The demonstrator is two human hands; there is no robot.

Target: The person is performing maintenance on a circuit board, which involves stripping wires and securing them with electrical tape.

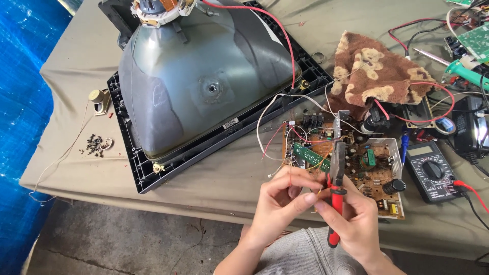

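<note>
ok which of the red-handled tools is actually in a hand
The red-handled pliers in the right hand, jaws over the circuit board. The multimeter's red probe lies loose on the table at the right.

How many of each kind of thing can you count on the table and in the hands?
Grey glass picture tube in black plastic frame: 1
Brown circuit board: 1
Black multimeter with dial: 1
Red-handled pliers, in the right hand: 1
Brown bear-print towel: 1
Small round speaker: 1
Total: 6

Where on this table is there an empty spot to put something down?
Bare cloth lies along the front edge between the picture tube and circuit board, and left past the screws. The right side around the multimeter and towel is crowded.
</note>
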